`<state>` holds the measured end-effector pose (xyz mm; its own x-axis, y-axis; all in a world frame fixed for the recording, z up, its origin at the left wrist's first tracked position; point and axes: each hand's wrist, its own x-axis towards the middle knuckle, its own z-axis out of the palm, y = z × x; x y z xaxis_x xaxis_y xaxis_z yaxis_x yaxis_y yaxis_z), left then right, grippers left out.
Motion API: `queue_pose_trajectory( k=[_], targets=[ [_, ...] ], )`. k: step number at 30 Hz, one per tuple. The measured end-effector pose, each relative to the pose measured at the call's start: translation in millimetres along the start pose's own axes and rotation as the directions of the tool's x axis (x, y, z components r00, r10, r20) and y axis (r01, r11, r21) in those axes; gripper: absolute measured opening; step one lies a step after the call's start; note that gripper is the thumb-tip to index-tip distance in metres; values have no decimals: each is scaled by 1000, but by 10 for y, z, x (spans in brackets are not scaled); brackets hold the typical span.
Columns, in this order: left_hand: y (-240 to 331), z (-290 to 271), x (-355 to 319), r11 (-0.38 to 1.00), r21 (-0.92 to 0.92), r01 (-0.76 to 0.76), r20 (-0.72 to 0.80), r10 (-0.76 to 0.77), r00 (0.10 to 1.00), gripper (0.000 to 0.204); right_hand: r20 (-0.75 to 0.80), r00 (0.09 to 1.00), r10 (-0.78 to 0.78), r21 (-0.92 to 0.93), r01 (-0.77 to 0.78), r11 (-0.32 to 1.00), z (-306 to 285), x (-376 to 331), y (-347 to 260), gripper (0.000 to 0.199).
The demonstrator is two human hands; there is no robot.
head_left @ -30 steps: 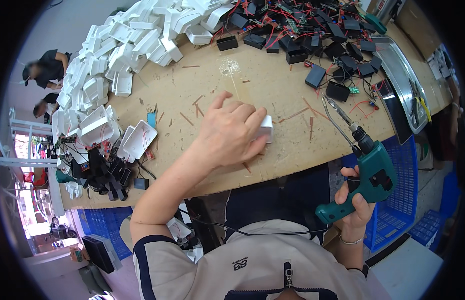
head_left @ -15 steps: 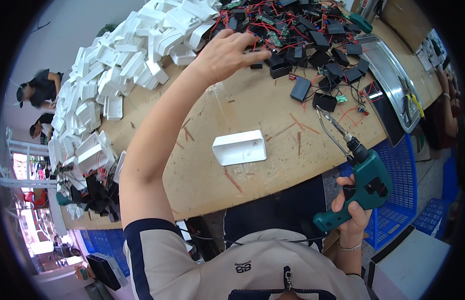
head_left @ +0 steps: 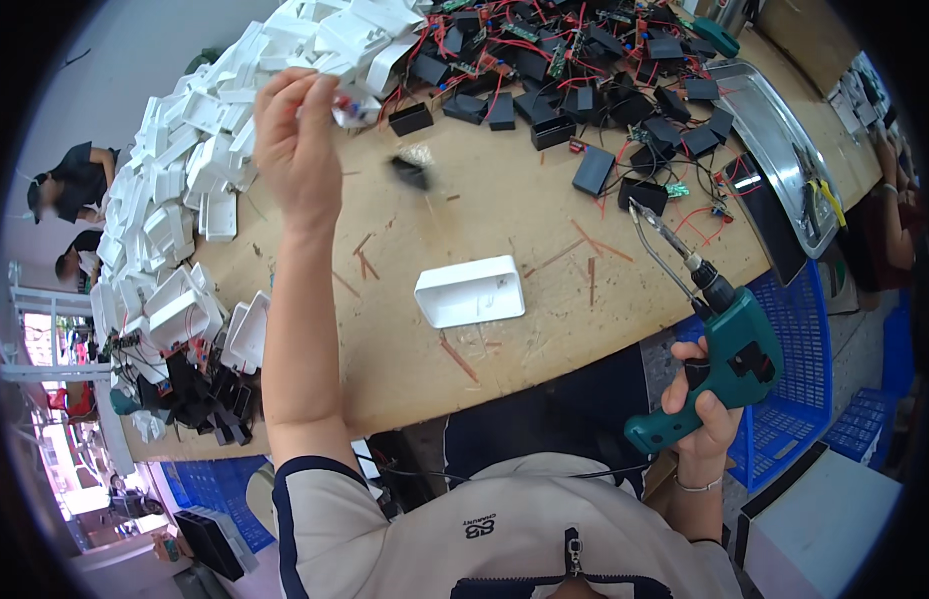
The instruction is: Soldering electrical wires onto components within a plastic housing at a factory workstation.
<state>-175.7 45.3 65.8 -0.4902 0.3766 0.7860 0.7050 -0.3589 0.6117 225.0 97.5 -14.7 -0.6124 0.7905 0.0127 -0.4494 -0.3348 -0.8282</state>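
My left hand (head_left: 298,150) is raised over the left-middle of the table, fingers pinched on a wired electronic part (head_left: 346,101) with red and blue bits, smeared by motion. A blurred black box (head_left: 411,172) hangs in the air beside it, seemingly on its wires. On the table in front of me lies an open white plastic case (head_left: 471,292), its hollow side showing. My right hand (head_left: 702,401) grips a green soldering gun (head_left: 746,349) at the right, its metal tip and thin feed tube pointing up and left.
White plastic cases (head_left: 210,150) are heaped at the left, black boxes with red wires (head_left: 554,100) at the back. A metal tray (head_left: 754,100) holding pliers (head_left: 826,200) stands at the right, beside a dark flat panel (head_left: 769,225). Brown strips (head_left: 459,361) are scattered about. A blue basket (head_left: 799,369) sits below.
My left hand has moved left and away from the black-box heap, and now carries a wired part with a black box swinging. The right hand and soldering gun are nearly still.
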Motion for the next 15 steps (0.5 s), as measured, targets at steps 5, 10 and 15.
queue_pose_trajectory(
  k=[5,10,15],
  targets=[
    [333,-490,-316,999,8,-37,36,37,999,10,107,994,22,84,-31,996,112,73,50,62],
    [652,-846,-738,946,284,160,115,-199,973,13,174,981,86,80,-101,992,368,155,157,62],
    [1010,-674,-956,951,238,198,475,-292,830,19,190,969,160,67,-176,982,864,282,325,64]
  ],
)
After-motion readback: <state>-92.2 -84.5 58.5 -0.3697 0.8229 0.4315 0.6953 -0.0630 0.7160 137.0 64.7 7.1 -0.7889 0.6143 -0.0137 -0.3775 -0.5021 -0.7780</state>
